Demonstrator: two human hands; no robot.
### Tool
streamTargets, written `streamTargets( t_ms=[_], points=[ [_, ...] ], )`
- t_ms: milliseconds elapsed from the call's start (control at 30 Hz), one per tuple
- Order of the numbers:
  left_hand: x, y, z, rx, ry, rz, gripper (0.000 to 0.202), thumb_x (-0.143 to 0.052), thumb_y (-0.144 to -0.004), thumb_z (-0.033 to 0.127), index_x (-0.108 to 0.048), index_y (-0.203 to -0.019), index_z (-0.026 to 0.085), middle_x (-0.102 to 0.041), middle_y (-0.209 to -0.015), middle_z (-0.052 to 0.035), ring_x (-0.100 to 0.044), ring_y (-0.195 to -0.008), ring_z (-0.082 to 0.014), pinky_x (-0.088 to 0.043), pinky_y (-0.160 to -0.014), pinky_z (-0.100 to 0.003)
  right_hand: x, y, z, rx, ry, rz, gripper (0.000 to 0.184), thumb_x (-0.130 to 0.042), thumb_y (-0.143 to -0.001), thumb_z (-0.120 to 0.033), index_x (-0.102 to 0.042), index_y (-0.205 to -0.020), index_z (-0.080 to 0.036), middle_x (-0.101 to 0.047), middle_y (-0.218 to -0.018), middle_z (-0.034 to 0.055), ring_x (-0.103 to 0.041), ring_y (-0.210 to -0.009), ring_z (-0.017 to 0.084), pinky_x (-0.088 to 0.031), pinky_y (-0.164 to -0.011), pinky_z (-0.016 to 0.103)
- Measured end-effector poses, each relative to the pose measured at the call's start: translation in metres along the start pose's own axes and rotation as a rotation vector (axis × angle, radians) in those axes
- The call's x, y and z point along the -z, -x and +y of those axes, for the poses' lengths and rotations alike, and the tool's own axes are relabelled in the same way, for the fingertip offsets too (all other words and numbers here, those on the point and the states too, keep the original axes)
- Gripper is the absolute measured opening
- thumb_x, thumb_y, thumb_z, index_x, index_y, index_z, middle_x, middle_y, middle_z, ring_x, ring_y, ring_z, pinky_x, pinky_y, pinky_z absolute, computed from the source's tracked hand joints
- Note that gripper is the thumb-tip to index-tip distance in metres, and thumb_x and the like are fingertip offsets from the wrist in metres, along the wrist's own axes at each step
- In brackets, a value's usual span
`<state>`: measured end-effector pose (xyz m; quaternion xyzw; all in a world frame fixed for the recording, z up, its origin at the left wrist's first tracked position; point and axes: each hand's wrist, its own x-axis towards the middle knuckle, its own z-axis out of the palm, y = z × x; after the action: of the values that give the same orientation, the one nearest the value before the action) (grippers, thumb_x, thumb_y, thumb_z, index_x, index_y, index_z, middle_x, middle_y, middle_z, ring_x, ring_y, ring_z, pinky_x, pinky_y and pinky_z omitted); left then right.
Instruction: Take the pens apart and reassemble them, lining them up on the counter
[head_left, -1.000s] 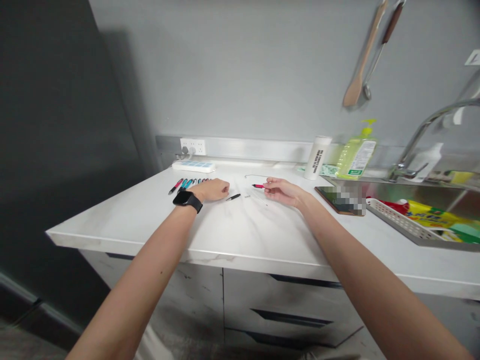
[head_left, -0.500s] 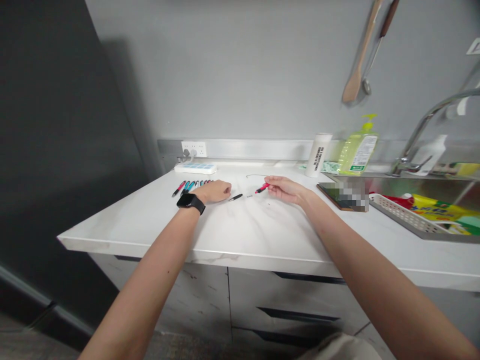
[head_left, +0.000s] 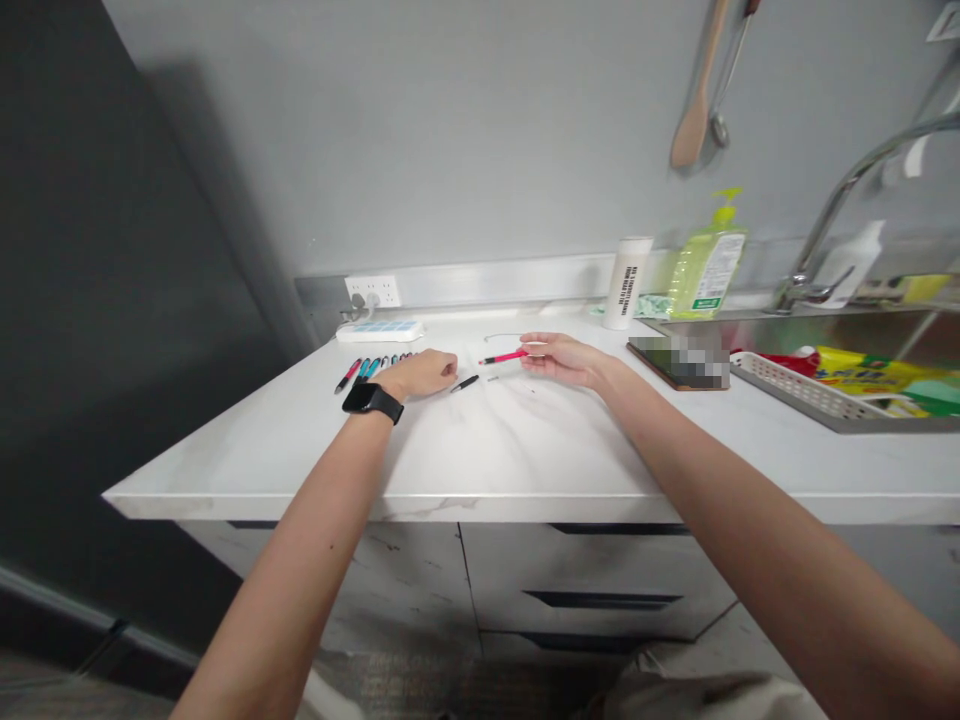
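Note:
My right hand (head_left: 562, 360) pinches a pink pen (head_left: 510, 356) at its end. The pen's dark grip and light tip point left, above the counter. My left hand (head_left: 424, 374) is closed, knuckles up, with its fingers curled under; whether anything is inside is hidden. Close to its fingers lies a black pen part (head_left: 465, 383). A tiny dark piece (head_left: 493, 379) lies to the right of that part. Behind and left of my left hand, several pens (head_left: 366, 370) in red, teal and other colours lie side by side, partly covered by the hand.
A power strip (head_left: 381, 331) lies by the wall socket (head_left: 373, 291). At the right stand a white bottle (head_left: 628, 283) and a green soap pump bottle (head_left: 707, 272). A tablet-like dark slab (head_left: 667, 362) and a perforated tray (head_left: 802, 390) lie near the sink (head_left: 870, 424).
The pink pen has swung from a slanted hold to nearly level, with more of it showing out of my right hand. My left hand stays near the black part. The view has shifted slightly.

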<state>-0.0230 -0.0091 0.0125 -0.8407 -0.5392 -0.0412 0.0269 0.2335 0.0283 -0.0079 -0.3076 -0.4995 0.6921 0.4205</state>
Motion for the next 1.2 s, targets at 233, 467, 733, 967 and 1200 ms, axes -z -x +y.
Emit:
streamTargets(
  t_ms=[233,467,733,967,1200],
  points=[
    [0.0047,-0.0005,0.0042,0.004,0.013,0.0,0.019,-0.043,-0.074,0.026,-0.059,-0.079,0.017,-0.064,-0.078,-0.0055,-0.053,-0.066,-0.0167,-0.034,-0.059,-0.027,0.0041,-0.001,0.0015,-0.017,0.061,0.029,0.04,-0.054,-0.061,0.017,-0.051,-0.083,-0.016,-0.058,-0.071,-0.0002,-0.062,-0.067,0.009,-0.054,-0.069,0.019],
    [0.0065,-0.0026,0.0071,-0.017,-0.001,-0.009,0.021,-0.043,-0.075,0.028,-0.06,-0.08,0.018,-0.065,-0.079,-0.0061,-0.053,-0.066,-0.0166,-0.035,-0.059,-0.027,0.0066,-0.003,0.0043,-0.009,0.076,0.037,0.029,-0.061,-0.063,0.008,-0.052,-0.078,-0.015,-0.058,-0.07,0.0004,-0.059,-0.065,0.008,-0.052,-0.07,0.02],
    [0.0067,-0.0015,0.0055,0.002,-0.003,-0.006,0.022,-0.043,-0.075,0.027,-0.062,-0.081,0.017,-0.066,-0.08,-0.0064,-0.054,-0.066,-0.0167,-0.035,-0.06,-0.027,0.006,-0.0011,0.0023,0.012,0.064,0.018,0.03,-0.065,-0.058,0.006,-0.051,-0.072,-0.016,-0.057,-0.066,-0.0023,-0.056,-0.062,0.007,-0.05,-0.068,0.02],
    [0.0073,0.0022,0.0053,0.041,-0.001,-0.001,0.021,-0.044,-0.074,0.025,-0.061,-0.082,0.017,-0.066,-0.081,-0.0057,-0.055,-0.069,-0.0172,-0.036,-0.062,-0.027,0.0066,-0.0031,0.0023,0.03,0.064,-0.078,0.028,-0.071,-0.061,-0.001,-0.049,-0.068,-0.016,-0.057,-0.064,-0.0021,-0.056,-0.059,0.007,-0.049,-0.064,0.019],
    [0.0036,0.0016,0.001,0.041,-0.001,-0.008,0.019,-0.043,-0.074,0.025,-0.059,-0.08,0.018,-0.065,-0.08,-0.0055,-0.055,-0.069,-0.0172,-0.036,-0.061,-0.027,0.0012,-0.002,-0.0023,0.014,-0.037,-0.06,0.016,-0.063,-0.074,0.0,-0.056,-0.074,-0.015,-0.059,-0.063,-0.0021,-0.055,-0.053,0.005,-0.051,-0.057,0.015]
  ],
)
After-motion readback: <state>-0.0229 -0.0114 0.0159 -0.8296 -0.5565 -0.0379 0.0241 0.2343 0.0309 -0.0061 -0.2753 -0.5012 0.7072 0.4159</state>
